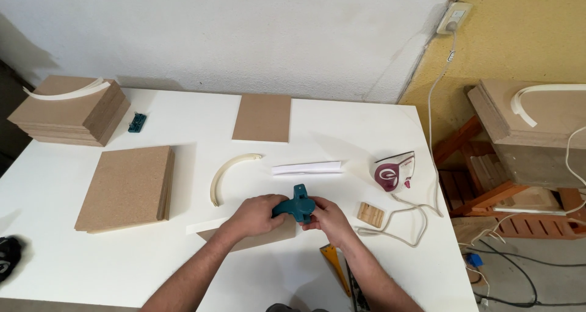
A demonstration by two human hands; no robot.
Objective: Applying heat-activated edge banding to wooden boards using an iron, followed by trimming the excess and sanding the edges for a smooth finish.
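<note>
My left hand point(256, 215) and my right hand point(328, 219) both grip a teal plastic hand tool point(296, 206) over a brown board point(268, 235) lying on the white table point(183, 113). A white edge strip point(204, 225) sticks out from the board's left side. The board is mostly hidden under my hands. Just beyond the tool lie a curved cream strip point(226, 173) and a flat white strip point(307, 168).
A clothes iron point(395, 171) with its cord sits at the right, next to a small wooden block point(370, 214). Board stacks lie at the left point(127, 187) and far left point(70, 110); a single board point(262, 118) lies at the back. A small teal tool point(137, 123) is nearby.
</note>
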